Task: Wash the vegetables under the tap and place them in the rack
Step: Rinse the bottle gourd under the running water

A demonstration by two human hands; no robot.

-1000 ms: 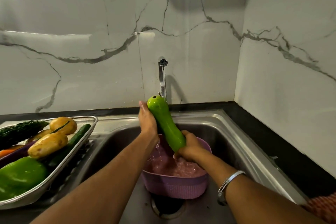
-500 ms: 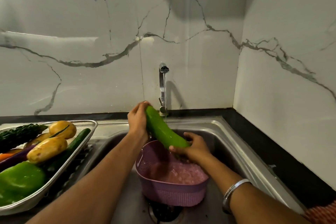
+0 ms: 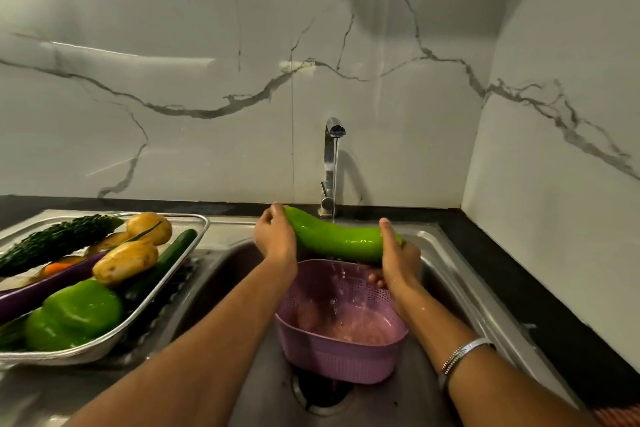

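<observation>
A long green gourd lies nearly level under the running tap, above a pink perforated basket in the steel sink. My left hand grips its left end. My right hand grips its right end, fingers curled around it. Water streams onto the gourd and drips into the basket. At the left stands the metal rack holding bitter gourd, two potatoes, a cucumber, a green capsicum, a purple aubergine and a carrot.
Marble wall tiles rise behind the sink and at the right. A black counter strip runs along the sink's right side. The sink drain shows below the basket. A silver bangle is on my right wrist.
The gourd has swung from steeply upright to nearly level under the stream. My right hand rose to the gourd's right end; the left hand stays on the left end.
</observation>
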